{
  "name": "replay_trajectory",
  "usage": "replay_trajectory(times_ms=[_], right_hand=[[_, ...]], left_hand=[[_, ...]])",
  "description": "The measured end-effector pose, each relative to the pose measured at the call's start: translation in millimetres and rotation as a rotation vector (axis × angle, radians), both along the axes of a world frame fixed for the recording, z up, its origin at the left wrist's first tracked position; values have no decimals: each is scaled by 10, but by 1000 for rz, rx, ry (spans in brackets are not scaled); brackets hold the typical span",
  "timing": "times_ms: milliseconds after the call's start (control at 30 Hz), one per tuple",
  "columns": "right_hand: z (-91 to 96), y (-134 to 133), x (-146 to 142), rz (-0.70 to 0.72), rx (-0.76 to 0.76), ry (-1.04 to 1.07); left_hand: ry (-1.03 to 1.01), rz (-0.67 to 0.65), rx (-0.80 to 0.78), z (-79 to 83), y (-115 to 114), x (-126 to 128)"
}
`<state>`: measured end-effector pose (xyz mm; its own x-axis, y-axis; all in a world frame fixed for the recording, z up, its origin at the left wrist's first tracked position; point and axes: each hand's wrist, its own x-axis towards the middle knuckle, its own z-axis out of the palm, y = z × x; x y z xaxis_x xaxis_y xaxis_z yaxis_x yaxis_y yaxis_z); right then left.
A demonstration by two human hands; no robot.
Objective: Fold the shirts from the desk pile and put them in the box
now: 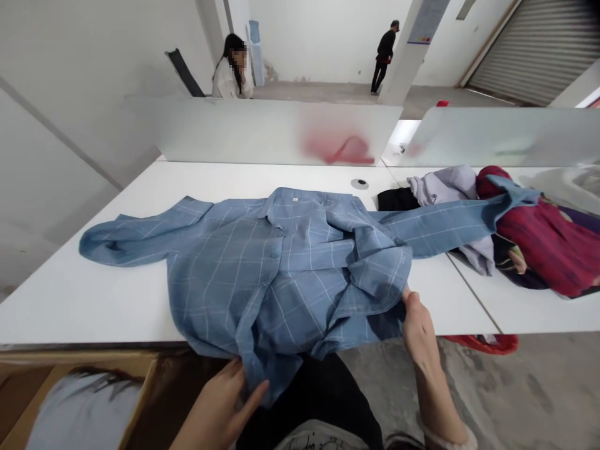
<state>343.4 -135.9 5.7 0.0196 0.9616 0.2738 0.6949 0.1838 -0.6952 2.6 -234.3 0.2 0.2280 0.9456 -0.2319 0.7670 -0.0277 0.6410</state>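
A blue shirt (220, 269) with a white check lies front up on the white table (131, 300), collar toward the far side. Its left-hand sleeve is bent back on itself, and the other sleeve stretches out to the right. The right front panel is rumpled and folded over. My left hand (222, 403) is closed on the lower hem where it hangs over the near edge; some fingertips are hidden by cloth. At the shirt's lower right, my right hand (417, 322) pinches the side edge between thumb and fingers.
Piled clothes, including a dark red garment (548, 244) and a lilac one (447, 184), lie at right under the sleeve's end. A frosted divider (262, 134) borders the far edge. Below left is a cardboard box (150, 381) with cloth; a red basket (506, 344) sits below right. Two people are beyond.
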Motion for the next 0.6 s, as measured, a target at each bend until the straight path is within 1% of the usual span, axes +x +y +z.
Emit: replay_trajectory(times_ms=[67,100,133,167,200,300,333,367,400,433,467,533,567,600], right_hand=[[30,26,-94,-43,-65,106],[36,51,-133,-71,-97,131],[42,81,-165,-87,-113,134],[53,112,-193,-114,-106,134],[74,143,-217,-155,-70,140],[244,208,-313,-262,152,161],[333,216,-366,-261,220,150],[431,214,-432,-219,269,125],[529,203,-510,-134,297,83],[618,182,-595,-2,300,19],[690,151,-682,167,280,-66],[762,62,-833,549,187,-269],[760,9,-886,716,121,-371],[736,-47,-917,844,52,-459]], left_hand=[[2,-122,-26,61,15,134],[-3,-149,-26,76,19,177],[-15,-141,-13,86,21,198],[-33,-91,14,93,20,194],[-55,-8,45,100,15,165],[-112,311,122,111,-17,-24],[-117,410,141,106,-30,-93],[-116,497,157,94,-42,-150],[-117,559,164,74,-51,-188],[-121,593,160,48,-57,-202],[-130,593,139,15,-60,-193],[-146,518,66,-56,-59,-122],[-143,467,29,-84,-55,-74],[-129,419,4,-102,-49,-30]])
